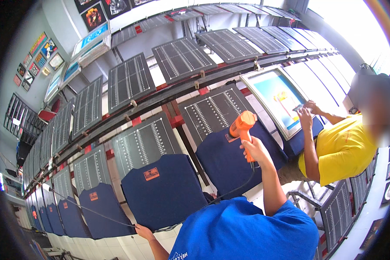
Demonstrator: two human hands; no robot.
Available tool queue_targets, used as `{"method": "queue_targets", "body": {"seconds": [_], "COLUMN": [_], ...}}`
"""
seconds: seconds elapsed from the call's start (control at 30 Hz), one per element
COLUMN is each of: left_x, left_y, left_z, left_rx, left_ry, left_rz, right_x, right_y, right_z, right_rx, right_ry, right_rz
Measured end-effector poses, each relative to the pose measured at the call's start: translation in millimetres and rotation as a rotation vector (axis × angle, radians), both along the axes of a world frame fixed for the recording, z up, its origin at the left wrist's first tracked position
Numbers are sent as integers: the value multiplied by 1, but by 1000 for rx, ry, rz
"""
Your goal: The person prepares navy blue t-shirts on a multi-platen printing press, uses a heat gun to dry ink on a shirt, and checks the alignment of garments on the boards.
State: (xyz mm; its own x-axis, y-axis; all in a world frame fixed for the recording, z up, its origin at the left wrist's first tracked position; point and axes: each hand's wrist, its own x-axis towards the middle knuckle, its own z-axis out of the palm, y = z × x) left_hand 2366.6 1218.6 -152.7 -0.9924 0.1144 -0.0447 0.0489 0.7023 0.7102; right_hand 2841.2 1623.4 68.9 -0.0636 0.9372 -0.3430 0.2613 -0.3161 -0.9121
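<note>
My right hand [256, 151] is wrapped round the handle of an orange heat gun [243, 122]. Its nozzle is over the orange print on a navy shirt piece [234, 162] laid on a dark pallet. A black power cord [232, 190] runs down from the grip and across my front. Low on the left, my left hand [144, 232] has its fingers closed on that cord, which stretches on toward the far left. Between my hands lies another navy shirt piece [164, 190] with an orange label print [151, 173].
A co-worker in a yellow shirt [344, 149] at the right has both hands at a framed printing screen [286, 102]. More navy pieces [95, 208] lie along the row to the left. Dark ruled pallets [182, 58] line the far side beyond a long rail [160, 95].
</note>
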Motion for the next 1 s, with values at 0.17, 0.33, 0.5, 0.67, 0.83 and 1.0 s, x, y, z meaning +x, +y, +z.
{"method": "queue_targets", "body": {"seconds": [0.17, 0.33, 0.5, 0.67, 0.83, 1.0], "left_x": [-10, -9, 7, 9, -3, -22], "left_y": [-2, -1, 2, -3, -7, -20], "left_z": [-5, -9, 20, 26, 1, -36], "left_rx": [14, -180, -518, -641, -574, -546], "left_ry": [44, 243, 526, 581, 662, 737], "left_rz": [-54, -46, -261, -283, -356, -432], "right_x": [-32, -79, -109, -117, -120, -128], "right_y": [-42, -85, -134, -140, -161, -183], "right_z": [-13, -1, 16, 35, 0, 11], "right_rx": [88, 20, 156, 281, 240, 260], "right_ry": [296, 363, 522, 238, 499, 478], "right_rz": [59, 256, 221, 462, 398, 306]}}
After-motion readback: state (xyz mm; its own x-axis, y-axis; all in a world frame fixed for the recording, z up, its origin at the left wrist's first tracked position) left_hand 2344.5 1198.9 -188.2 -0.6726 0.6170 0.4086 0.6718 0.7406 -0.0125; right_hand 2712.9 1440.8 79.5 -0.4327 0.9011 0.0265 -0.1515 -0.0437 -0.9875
